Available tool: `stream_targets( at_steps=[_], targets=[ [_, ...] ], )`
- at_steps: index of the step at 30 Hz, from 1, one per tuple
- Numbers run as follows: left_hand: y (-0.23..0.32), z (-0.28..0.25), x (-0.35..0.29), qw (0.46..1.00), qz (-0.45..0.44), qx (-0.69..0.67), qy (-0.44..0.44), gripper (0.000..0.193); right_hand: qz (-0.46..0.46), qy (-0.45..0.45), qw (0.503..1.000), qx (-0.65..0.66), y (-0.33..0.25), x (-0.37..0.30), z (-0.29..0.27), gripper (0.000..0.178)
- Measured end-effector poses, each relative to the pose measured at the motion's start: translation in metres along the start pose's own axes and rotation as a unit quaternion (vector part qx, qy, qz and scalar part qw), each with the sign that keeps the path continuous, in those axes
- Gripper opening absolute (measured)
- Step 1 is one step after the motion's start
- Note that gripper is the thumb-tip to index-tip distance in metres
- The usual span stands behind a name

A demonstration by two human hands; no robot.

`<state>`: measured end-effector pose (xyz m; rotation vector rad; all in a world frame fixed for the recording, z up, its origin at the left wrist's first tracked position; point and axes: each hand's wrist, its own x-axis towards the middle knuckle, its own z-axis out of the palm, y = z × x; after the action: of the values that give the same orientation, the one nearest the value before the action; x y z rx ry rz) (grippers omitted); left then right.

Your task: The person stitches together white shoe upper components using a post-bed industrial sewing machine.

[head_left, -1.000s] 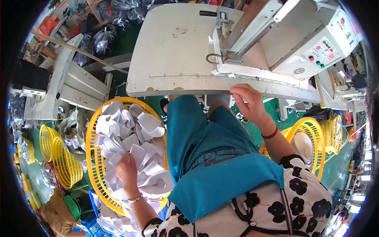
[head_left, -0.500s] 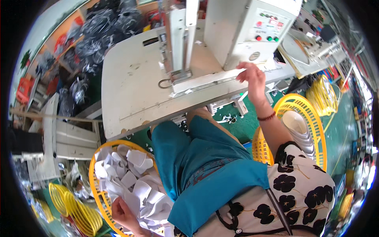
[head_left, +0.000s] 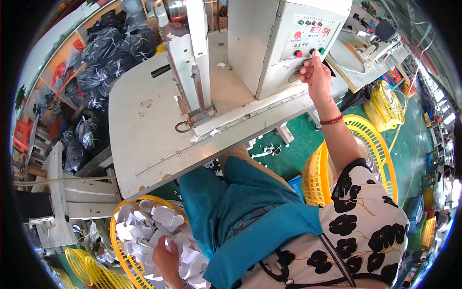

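My right hand [head_left: 317, 79] is raised to the control panel [head_left: 310, 36] of a white machine [head_left: 262, 53]. Its index finger stretches up to the dark button [head_left: 313, 51] beside a green one, the other fingers loosely bent, nothing held. Low on the left, my left hand [head_left: 167, 260] lies over white, curved, sheet-like pieces [head_left: 156, 224] heaped in a yellow basket [head_left: 115, 241]. Its thumb and fingers are apart and I see nothing gripped. The machine's upright metal head [head_left: 192, 72] ends in a clamp-like foot [head_left: 199, 114] at the table surface.
The pale worktable [head_left: 144, 120] has a ruler scale along its near edge and a few white scraps. A second yellow basket [head_left: 315, 178] with nested pale pieces stands right of my legs. Black plastic bags [head_left: 103, 48] are piled far left; yellow hoop-like baskets [head_left: 385, 108] stand right.
My right hand has risen from near the table edge to the panel's buttons. My left hand has moved inward over the white pieces. The view has shifted, bringing the table lower and leftward.
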<state>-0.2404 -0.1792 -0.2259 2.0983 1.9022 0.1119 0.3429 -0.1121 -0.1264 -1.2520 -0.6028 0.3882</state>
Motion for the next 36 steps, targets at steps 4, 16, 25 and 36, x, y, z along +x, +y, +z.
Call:
stream_targets(
  at_steps=[4,16,25,36],
  targets=[
    [-0.003,0.006,0.013,0.996,0.049,0.068,-0.012,0.032,-0.003,0.01,1.0,-0.004,-0.001,0.0,0.002,0.041],
    [0.0,-0.001,0.029,0.986,0.045,0.139,-0.078,0.038,-0.115,-0.101,0.987,-0.046,0.031,-0.052,0.044,0.031],
    [0.122,-0.077,0.167,0.931,0.352,-0.072,0.071,0.028,-0.267,-0.266,0.889,-0.258,0.072,-0.077,0.059,0.018],
    [0.254,-0.08,0.385,0.941,0.307,0.056,0.13,0.043,-0.289,-0.35,0.84,-0.298,0.09,-0.091,0.073,0.025]
  ],
)
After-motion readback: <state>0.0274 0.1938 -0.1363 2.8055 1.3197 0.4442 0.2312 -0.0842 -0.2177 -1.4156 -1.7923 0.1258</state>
